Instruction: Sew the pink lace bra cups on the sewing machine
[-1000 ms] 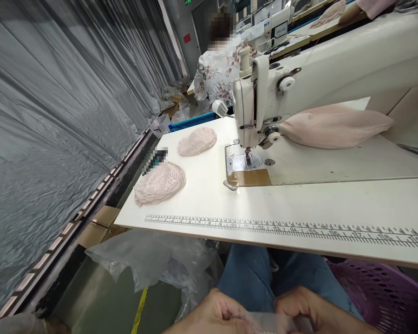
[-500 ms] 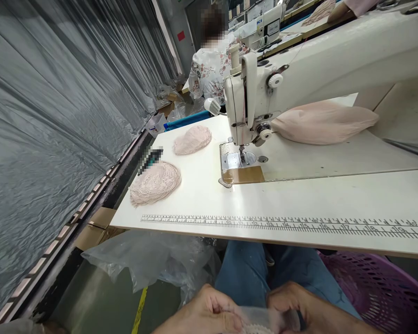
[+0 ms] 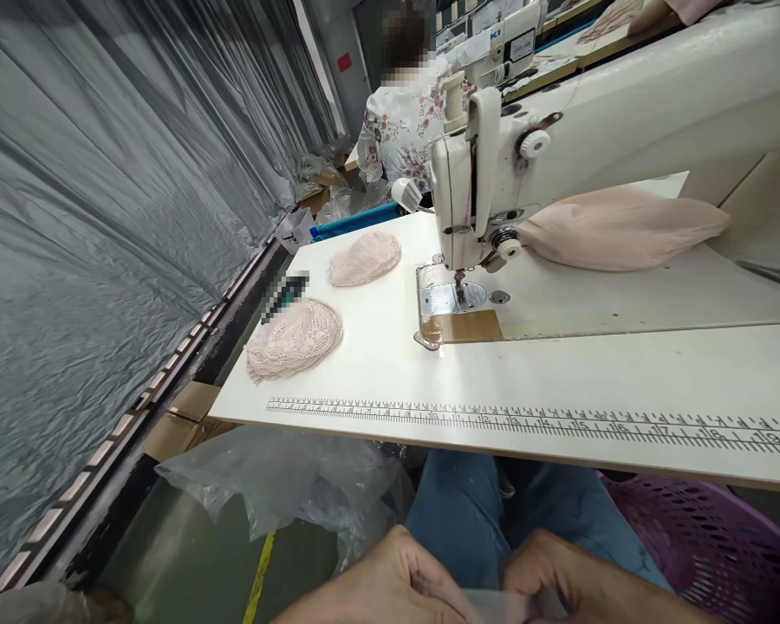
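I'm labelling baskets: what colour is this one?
The basket is purple; the head view shows it.

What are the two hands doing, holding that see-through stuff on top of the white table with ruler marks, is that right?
Nearly! They aren't on top of the white table. The head view shows the left hand and right hand holding the see-through stuff off its near edge, by the blue jeans.

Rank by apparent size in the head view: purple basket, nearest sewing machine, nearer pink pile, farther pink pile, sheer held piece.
Largest to smallest:
nearest sewing machine
purple basket
nearer pink pile
farther pink pile
sheer held piece, partly hidden
Nearness leaves the piles' true order unsure.
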A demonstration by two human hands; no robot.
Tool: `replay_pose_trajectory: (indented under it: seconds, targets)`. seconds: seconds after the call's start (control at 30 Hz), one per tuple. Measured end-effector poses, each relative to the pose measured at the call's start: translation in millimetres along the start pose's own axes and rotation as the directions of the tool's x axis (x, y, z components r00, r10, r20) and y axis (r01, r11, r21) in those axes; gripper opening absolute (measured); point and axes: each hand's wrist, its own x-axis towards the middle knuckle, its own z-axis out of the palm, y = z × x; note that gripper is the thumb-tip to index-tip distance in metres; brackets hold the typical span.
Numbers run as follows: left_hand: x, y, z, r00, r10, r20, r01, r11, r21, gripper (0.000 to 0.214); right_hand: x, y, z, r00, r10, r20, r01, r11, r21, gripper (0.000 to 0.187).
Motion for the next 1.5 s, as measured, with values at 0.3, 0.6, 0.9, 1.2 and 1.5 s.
replay_pose_trajectory:
  seconds: [0.3, 0.6, 0.9, 1.2, 1.5]
  targets:
    - [-2.3, -8.6, -3.2, 0.997, -0.069, -0.021, 0.067, 0.993, -0.095, 0.050, 2.4, 0.3, -21.4, 0.993, -0.010, 0.120, 0.007, 1.000, 0.020, 0.048]
    - [0.7, -27.0, -4.0, 0.999, -0.010, -0.043, 0.001, 0.976, -0.216, 0.043, 2.3, 1.3, -10.7, 0.991, -0.062, 0.122, 0.049, 0.994, 0.102, 0.052]
    - [-4.0, -37.2, -8.0, 0.997, -0.050, -0.051, 0.035, 0.967, -0.253, 0.048, 7.7, 2.6, 3.0, 0.998, -0.057, 0.029, 0.055, 0.997, 0.048, 0.013]
    - [-6.1, -35.7, -8.4, 0.999, -0.029, 0.037, 0.037, 0.966, -0.255, 0.036, 2.8, 3.6, -9.6, 0.976, -0.123, 0.178, 0.097, 0.984, 0.151, 0.025]
    - [-1.0, -36.9, -6.9, 0.999, -0.036, 0.018, 0.040, 0.962, -0.269, 0.040, -3.5, 0.4, -15.5, 0.976, -0.128, 0.173, 0.107, 0.986, 0.126, 0.023]
